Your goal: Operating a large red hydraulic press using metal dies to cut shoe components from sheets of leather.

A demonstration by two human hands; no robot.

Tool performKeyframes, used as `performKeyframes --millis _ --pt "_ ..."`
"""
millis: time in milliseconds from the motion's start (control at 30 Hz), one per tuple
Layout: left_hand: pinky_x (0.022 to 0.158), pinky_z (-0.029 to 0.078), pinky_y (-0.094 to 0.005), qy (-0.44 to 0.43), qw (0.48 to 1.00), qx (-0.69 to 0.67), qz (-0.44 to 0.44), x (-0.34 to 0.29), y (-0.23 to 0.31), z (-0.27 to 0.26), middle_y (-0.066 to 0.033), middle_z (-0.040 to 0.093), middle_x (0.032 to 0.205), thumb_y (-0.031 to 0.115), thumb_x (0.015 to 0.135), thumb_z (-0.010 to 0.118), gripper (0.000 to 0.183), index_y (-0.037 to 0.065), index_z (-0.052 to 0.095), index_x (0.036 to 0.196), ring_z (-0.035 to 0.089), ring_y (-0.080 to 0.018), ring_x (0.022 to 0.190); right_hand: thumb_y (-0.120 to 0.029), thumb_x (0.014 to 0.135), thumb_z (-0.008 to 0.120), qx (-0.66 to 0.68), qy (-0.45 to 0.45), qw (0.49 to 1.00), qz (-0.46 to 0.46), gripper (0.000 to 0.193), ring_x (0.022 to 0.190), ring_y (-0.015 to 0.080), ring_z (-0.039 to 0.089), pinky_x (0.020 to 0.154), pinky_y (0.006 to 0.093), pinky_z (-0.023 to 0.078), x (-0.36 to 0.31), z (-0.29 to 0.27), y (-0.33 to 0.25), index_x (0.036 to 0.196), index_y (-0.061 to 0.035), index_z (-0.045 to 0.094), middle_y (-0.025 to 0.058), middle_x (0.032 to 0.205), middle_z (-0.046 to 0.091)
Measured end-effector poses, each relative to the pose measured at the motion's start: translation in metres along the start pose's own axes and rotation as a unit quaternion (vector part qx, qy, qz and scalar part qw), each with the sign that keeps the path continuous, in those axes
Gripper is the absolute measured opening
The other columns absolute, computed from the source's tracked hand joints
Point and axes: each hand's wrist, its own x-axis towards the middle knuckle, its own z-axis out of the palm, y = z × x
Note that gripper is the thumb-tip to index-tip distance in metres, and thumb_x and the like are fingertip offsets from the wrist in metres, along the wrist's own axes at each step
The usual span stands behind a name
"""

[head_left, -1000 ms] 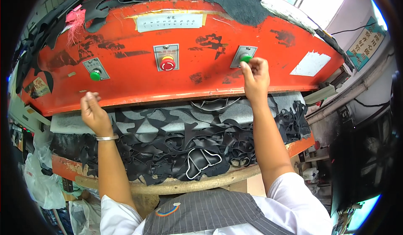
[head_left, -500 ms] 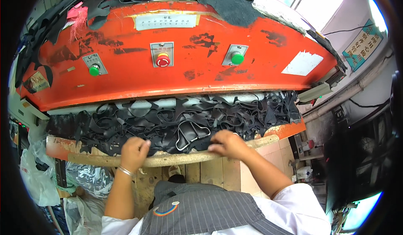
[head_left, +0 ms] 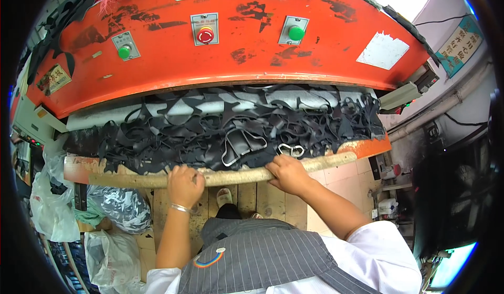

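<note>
My left hand (head_left: 185, 187) is closed over the beige front bar (head_left: 236, 178) of the press table, its fingers curled onto the top edge. Further right, my right hand (head_left: 288, 174) grips the same bar, fingers bent over it. Just beyond the hands, a larger cutting die (head_left: 243, 146) with a pale metal outline lies on black leather-like scraps (head_left: 178, 136). A smaller, pale-edged cutting die (head_left: 291, 150) sits right behind my right hand. Neither hand touches a die.
Across the back rises the red press beam (head_left: 163, 47), with green buttons (head_left: 296, 33) and a red emergency button (head_left: 205, 35). A white board edge (head_left: 184, 108) shows under the scraps. Plastic bags (head_left: 113, 254) stand at lower left; a dark fan (head_left: 454, 189) is at right.
My view has tilted down, so the press sits higher in it. My left hand has moved right and down onto the bar. The smaller die, mostly hidden before, now shows behind my right hand.
</note>
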Motion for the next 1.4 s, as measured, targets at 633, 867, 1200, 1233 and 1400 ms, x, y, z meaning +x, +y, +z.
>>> performKeyframes --millis 633,867,1200,1233,1400 --pt "0.105 0.037 -0.0426 -0.044 0.99 -0.135 0.003 0.232 -0.008 0.084 -0.0171 0.051 0.135 0.019 0.089 0.056 0.045 0.011 0.053 0.133 0.048 -0.035 0.125 -0.018 0.081 0.054 -0.211 -0.144 0.858 -0.446 0.017 0.102 0.0259 0.063 0.101 0.0378 0.042 0.316 -0.031 0.079 0.079 -0.0082 0.067 0.0071 0.095 0.067" --pt "0.115 0.017 -0.0521 -0.178 0.979 0.097 0.006 0.239 0.003 0.11 -0.0137 0.032 0.153 0.037 0.096 0.045 0.046 0.028 0.047 0.141 0.025 -0.033 0.143 -0.016 0.074 0.058 -0.033 0.028 0.869 -0.493 0.012 0.094 0.0262 0.063 0.108 0.0428 0.041 0.281 -0.08 0.111 0.081 -0.0078 0.063 0.0073 0.091 0.064" --pt "0.116 0.013 -0.0504 -0.157 0.986 0.061 0.014 0.242 0.015 0.106 -0.014 0.03 0.154 0.036 0.097 0.044 0.045 0.029 0.047 0.141 0.023 -0.0317 0.144 -0.008 0.079 0.066 -0.17 0.17 0.968 -0.069 0.013 0.074 0.0266 0.061 0.065 0.0368 0.048 0.128 -0.252 0.173 0.09 -0.0023 0.063 0.0103 0.082 0.06" --pt "0.116 0.013 -0.0506 -0.159 0.985 0.065 0.015 0.241 0.012 0.106 -0.014 0.03 0.154 0.036 0.097 0.044 0.045 0.029 0.047 0.141 0.022 -0.0317 0.144 -0.008 0.082 0.066 -0.116 0.202 0.972 0.006 0.011 0.071 0.0274 0.06 0.065 0.0358 0.047 0.123 -0.245 0.177 0.089 -0.0004 0.062 0.0119 0.08 0.06" --pt "0.116 0.016 -0.0511 -0.162 0.983 0.051 0.066 0.234 0.01 0.108 -0.0106 0.036 0.151 0.035 0.095 0.047 0.043 0.027 0.052 0.137 0.027 -0.0309 0.142 -0.008 0.082 0.066 0.007 0.272 0.937 0.218 0.013 0.067 0.0217 0.06 0.063 0.0321 0.046 0.111 -0.226 0.182 0.083 0.0048 0.062 0.0139 0.072 0.061"
